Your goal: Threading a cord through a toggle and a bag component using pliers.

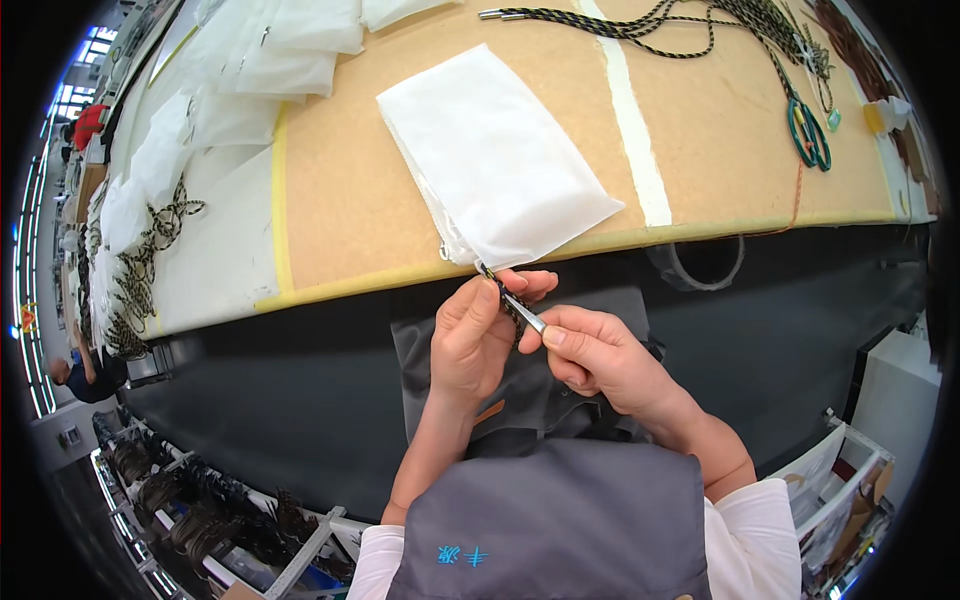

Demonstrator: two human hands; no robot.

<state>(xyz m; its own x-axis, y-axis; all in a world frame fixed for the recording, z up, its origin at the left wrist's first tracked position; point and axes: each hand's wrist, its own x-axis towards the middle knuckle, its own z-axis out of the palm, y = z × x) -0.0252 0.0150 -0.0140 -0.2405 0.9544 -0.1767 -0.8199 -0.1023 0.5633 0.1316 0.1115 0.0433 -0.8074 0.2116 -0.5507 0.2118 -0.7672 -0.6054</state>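
black-and-yellow braided cord (510,305) with a silver metal tip (528,318) runs out from under the near corner of a white fabric pouch (495,155) and hangs just past the front edge of the tan counter (340,200). the left hand (470,340) is closed around the cord just below the pouch, and the right hand (590,355) is pinched shut on the metal tip, thumb and forefinger together. green-handled scissors (808,130) and more cord (650,25) lie well apart at the far right.
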